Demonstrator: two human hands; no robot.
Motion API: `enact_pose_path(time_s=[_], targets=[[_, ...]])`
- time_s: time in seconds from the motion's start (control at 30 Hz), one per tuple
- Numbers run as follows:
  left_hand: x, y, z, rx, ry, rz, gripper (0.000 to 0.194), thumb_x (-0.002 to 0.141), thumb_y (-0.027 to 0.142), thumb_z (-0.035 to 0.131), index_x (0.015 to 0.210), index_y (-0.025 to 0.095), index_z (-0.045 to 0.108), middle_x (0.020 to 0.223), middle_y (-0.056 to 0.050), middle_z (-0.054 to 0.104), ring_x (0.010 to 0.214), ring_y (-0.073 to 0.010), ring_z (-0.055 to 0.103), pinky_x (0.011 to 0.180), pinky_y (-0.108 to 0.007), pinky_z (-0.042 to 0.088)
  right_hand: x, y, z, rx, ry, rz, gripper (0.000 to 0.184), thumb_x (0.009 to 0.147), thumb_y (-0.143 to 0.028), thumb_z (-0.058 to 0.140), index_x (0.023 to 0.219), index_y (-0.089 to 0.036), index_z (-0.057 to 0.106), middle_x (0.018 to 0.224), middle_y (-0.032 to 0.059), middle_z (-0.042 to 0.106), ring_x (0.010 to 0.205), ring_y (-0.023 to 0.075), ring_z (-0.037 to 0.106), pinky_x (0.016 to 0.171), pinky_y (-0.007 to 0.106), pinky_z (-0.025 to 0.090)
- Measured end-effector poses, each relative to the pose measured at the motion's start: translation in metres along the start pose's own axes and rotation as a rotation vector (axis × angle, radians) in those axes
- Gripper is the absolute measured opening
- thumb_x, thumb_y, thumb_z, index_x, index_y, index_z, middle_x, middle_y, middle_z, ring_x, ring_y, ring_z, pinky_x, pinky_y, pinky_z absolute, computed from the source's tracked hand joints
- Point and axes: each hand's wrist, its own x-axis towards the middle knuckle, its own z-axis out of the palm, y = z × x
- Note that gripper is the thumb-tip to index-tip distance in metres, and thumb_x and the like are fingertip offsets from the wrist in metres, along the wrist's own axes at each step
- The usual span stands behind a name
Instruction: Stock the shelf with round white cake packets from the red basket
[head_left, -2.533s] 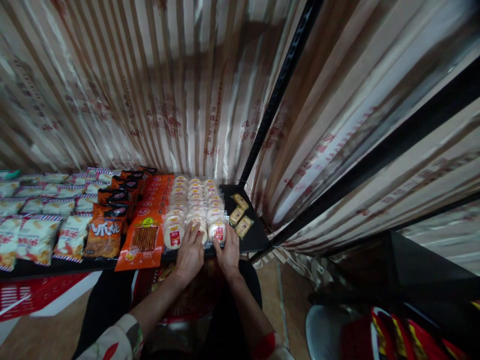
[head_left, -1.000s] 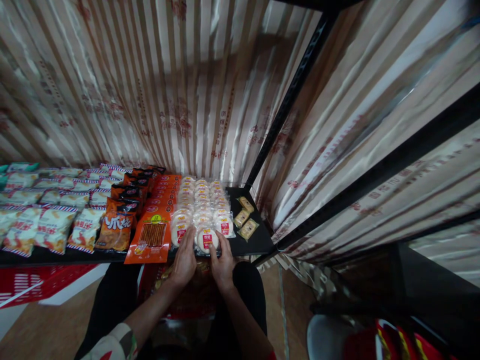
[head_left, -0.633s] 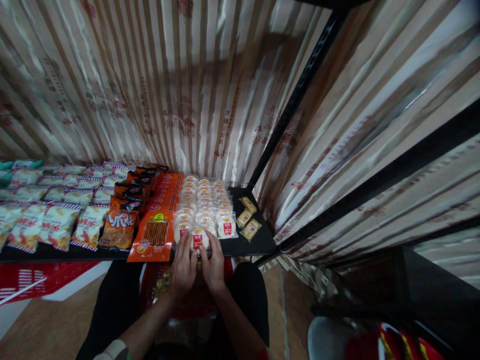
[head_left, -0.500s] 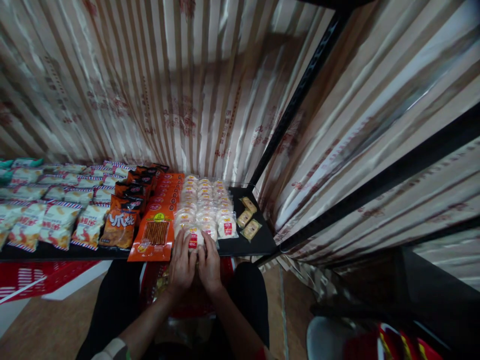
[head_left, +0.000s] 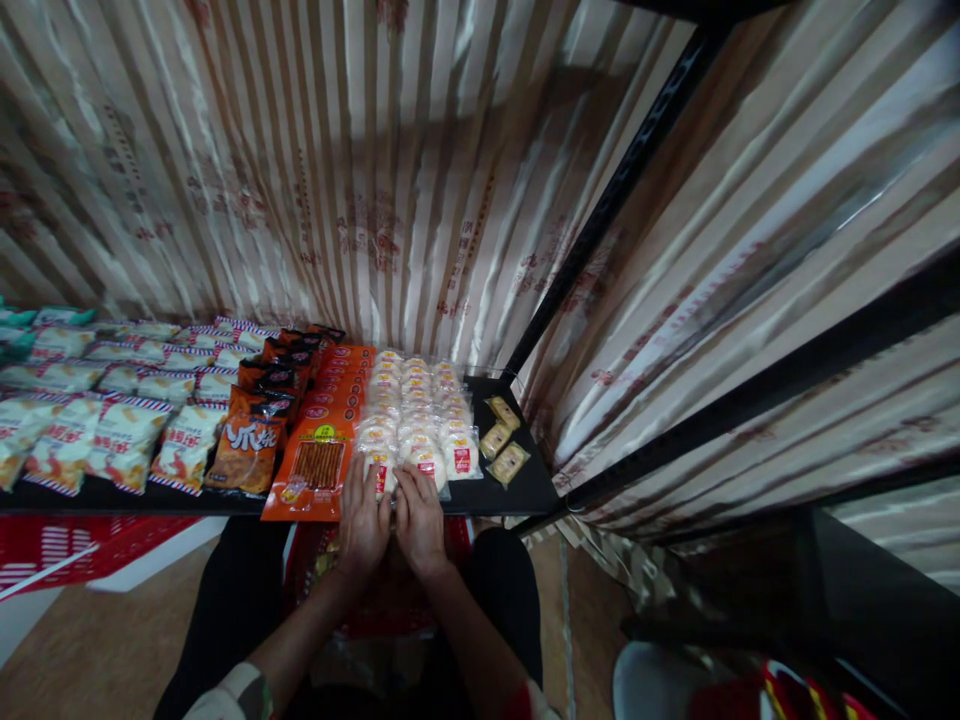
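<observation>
On the black shelf, white round snacks in clear packets stand in three columns. The front packet with a red label is at the near end of the left column, partly covered by fingers. My left hand grips its left side, fingers over the top and thumb at the front. My right hand closes on its right side, fingertips beside the middle column's front packet. Both thumbs lie near each other at the shelf's edge.
Left of the columns lie orange snack-stick bags, brown-orange bags and white striped bags. Three small yellow packets lie right. A black post rises at the corner before striped curtains. Below is a red basket.
The held packet has come down into place at the front of the left column. My hands have spread slightly, uncovering the middle column's front packet. The view has shifted slightly.
</observation>
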Motion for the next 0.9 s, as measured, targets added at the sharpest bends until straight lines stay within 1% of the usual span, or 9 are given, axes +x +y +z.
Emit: enact_pose_path(time_s=[0.13,0.23,0.3,0.37,0.5,0.67,0.8,0.9], targets=[[0.001,0.001,0.002,0.027,-0.008,-0.024,0.043,0.086,0.025,0.037,0.128,0.014,0.039,0.139,-0.017,0.033,0.129,-0.0287,0.028,0.1,-0.05,0.032,0.005,0.014,-0.006,-0.097,0.063,-0.006,0.037,0.085,-0.015,0.037,0.115,-0.021,0.057,0.125,0.01,0.051,0.116,0.0216,0.044,0.095,0.043,0.039],[0.003,0.003,0.004,0.026,-0.005,-0.038,0.043,0.087,0.024,0.036,0.128,0.011,0.037,0.141,-0.019,0.029,0.131,-0.0289,0.024,0.101,-0.049,0.032,0.009,0.027,-0.006,-0.19,0.114,0.043,0.036,0.087,-0.019,0.037,0.118,-0.019,0.054,0.132,0.0119,0.045,0.122,0.0245,0.037,0.095,0.048,0.035],[0.003,0.003,0.005,0.02,-0.009,-0.036,0.044,0.087,0.024,0.035,0.129,0.01,0.036,0.142,-0.019,0.026,0.132,-0.0288,0.021,0.102,-0.049,0.032,0.011,0.034,-0.005,-0.217,0.105,0.052,0.037,0.088,-0.022,0.037,0.122,-0.017,0.05,0.135,0.0137,0.04,0.125,0.0253,0.033,0.096,0.049,0.033],[0.004,0.002,0.007,0.016,-0.007,-0.027,0.045,0.087,0.023,0.035,0.13,0.011,0.034,0.143,-0.018,0.024,0.133,-0.0285,0.02,0.102,-0.049,0.031,0.012,0.039,-0.003,-0.215,0.081,0.031,0.039,0.089,-0.024,0.035,0.125,-0.016,0.047,0.137,0.0142,0.038,0.126,0.0248,0.031,0.097,0.048,0.033],[0.007,0.001,0.01,0.014,-0.002,-0.003,0.048,0.087,0.022,0.035,0.134,0.014,0.029,0.145,-0.016,0.022,0.133,-0.0282,0.019,0.103,-0.05,0.031,0.011,0.042,0.0,-0.223,0.085,0.002,0.04,0.089,-0.025,0.034,0.127,-0.016,0.044,0.138,0.014,0.037,0.128,0.0242,0.029,0.097,0.048,0.032],[0.011,0.0,0.012,0.01,0.006,0.017,0.05,0.087,0.021,0.035,0.136,0.016,0.024,0.146,-0.015,0.02,0.134,-0.0285,0.018,0.103,-0.052,0.031,0.01,0.042,0.002,-0.245,0.092,0.01,0.039,0.089,-0.025,0.035,0.125,-0.015,0.046,0.136,0.0145,0.038,0.127,0.0243,0.03,0.098,0.048,0.032],[0.013,0.0,0.015,0.025,0.01,0.012,0.051,0.087,0.02,0.034,0.137,0.016,0.022,0.145,-0.017,0.019,0.133,-0.0298,0.017,0.101,-0.053,0.031,0.009,0.043,0.003,-0.236,0.098,0.02,0.038,0.089,-0.026,0.034,0.124,-0.017,0.048,0.136,0.0131,0.039,0.126,0.0244,0.03,0.098,0.049,0.032],[0.013,0.003,0.015,0.049,0.013,0.01,0.051,0.086,0.02,0.036,0.136,0.015,0.024,0.146,-0.018,0.017,0.134,-0.0315,0.015,0.101,-0.054,0.03,0.009,0.044,0.003,-0.232,0.102,0.017,0.039,0.089,-0.026,0.033,0.124,-0.017,0.047,0.135,0.0132,0.04,0.126,0.0243,0.03,0.097,0.049,0.032]])
